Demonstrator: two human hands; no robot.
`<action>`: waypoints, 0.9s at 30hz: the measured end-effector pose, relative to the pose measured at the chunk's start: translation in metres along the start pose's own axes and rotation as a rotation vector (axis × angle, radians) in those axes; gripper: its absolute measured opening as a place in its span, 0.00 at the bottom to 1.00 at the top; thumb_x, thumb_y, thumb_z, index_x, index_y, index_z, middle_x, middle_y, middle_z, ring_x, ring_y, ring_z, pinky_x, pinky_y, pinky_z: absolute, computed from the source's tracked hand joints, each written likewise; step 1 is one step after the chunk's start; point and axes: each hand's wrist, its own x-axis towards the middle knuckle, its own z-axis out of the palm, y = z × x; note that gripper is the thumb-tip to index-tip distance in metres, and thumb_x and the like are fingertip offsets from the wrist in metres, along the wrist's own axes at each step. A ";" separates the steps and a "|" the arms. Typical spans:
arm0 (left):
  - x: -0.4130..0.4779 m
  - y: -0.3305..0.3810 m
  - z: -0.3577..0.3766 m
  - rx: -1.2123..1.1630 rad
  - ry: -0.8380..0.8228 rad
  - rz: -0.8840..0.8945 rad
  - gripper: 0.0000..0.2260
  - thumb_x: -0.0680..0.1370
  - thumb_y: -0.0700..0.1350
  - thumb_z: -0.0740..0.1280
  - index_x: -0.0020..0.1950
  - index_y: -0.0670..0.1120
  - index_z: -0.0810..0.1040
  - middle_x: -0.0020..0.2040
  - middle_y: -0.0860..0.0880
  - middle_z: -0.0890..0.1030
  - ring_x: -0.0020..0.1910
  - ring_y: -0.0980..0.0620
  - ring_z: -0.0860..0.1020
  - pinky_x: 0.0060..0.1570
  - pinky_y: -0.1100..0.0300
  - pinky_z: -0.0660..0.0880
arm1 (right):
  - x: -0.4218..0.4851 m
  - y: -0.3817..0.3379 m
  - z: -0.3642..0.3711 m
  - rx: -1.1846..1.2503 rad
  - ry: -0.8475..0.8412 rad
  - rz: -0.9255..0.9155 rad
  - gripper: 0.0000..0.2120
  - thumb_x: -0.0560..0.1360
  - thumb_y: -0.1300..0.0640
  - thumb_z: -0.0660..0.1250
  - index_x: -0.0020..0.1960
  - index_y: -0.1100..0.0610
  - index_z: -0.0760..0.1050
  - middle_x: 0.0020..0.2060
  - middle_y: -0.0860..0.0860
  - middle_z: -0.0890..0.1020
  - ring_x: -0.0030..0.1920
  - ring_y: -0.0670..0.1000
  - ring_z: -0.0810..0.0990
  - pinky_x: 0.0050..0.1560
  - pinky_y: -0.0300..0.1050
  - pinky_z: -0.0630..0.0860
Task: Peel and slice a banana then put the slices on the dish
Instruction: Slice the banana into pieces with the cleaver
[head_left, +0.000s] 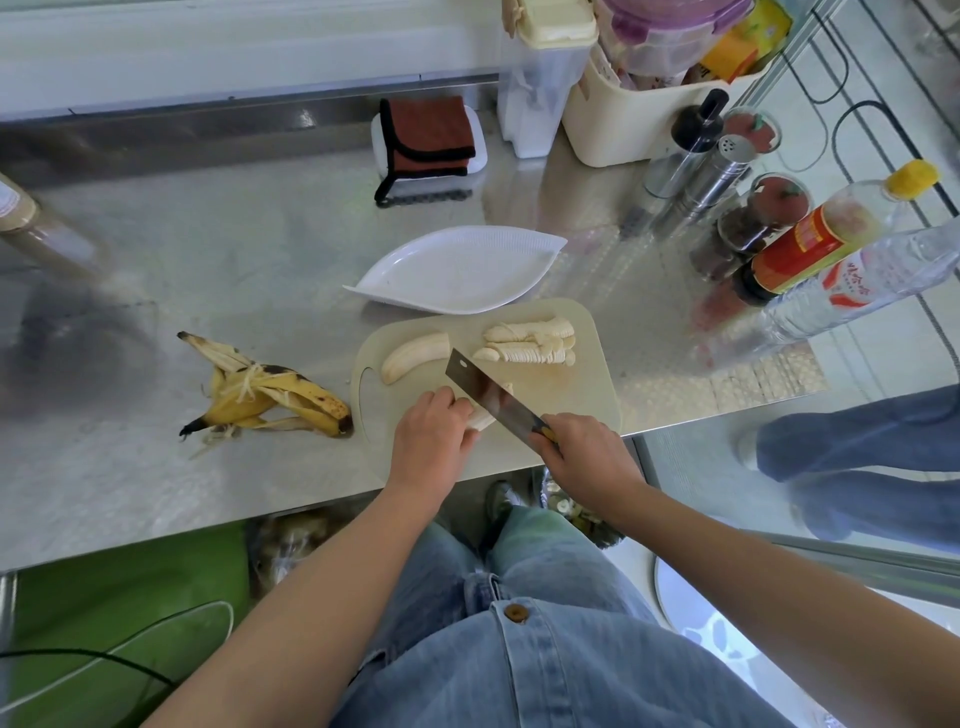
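right hand clamped round steel cleaver handle | left hand fingers curled holding pale peeled banana piece, beige plastic cutting board near edge | curved peeled banana half, pale banana slices on board's far part | white leaf-shaped dish just beyond board | yellow spotted banana peel left of board

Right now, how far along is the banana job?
Peeling is done: the empty peel lies aside. Slicing is partway: a row of slices sits on the cutting board, the left hand holds a banana piece under the cleaver gripped by the right hand, and an uncut half waits. The white dish holds no slices yet.
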 end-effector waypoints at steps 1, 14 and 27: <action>0.000 0.000 0.000 -0.002 0.000 0.001 0.11 0.73 0.47 0.72 0.53 0.46 0.81 0.47 0.49 0.78 0.45 0.51 0.74 0.43 0.59 0.73 | 0.000 0.000 0.001 0.004 0.004 0.002 0.14 0.81 0.49 0.56 0.41 0.56 0.68 0.36 0.52 0.75 0.35 0.55 0.75 0.36 0.49 0.72; 0.001 0.000 0.000 -0.012 -0.001 0.006 0.11 0.72 0.46 0.73 0.52 0.44 0.81 0.46 0.48 0.77 0.45 0.49 0.74 0.41 0.57 0.73 | 0.000 -0.002 0.002 0.099 0.023 0.036 0.14 0.80 0.50 0.58 0.38 0.55 0.65 0.33 0.51 0.73 0.35 0.56 0.73 0.34 0.46 0.65; 0.002 0.000 -0.001 -0.016 -0.019 -0.003 0.12 0.73 0.47 0.72 0.55 0.45 0.81 0.49 0.48 0.78 0.47 0.50 0.74 0.44 0.58 0.73 | 0.000 -0.001 -0.006 0.016 -0.018 0.002 0.13 0.80 0.50 0.58 0.41 0.55 0.69 0.35 0.51 0.75 0.35 0.54 0.74 0.34 0.45 0.66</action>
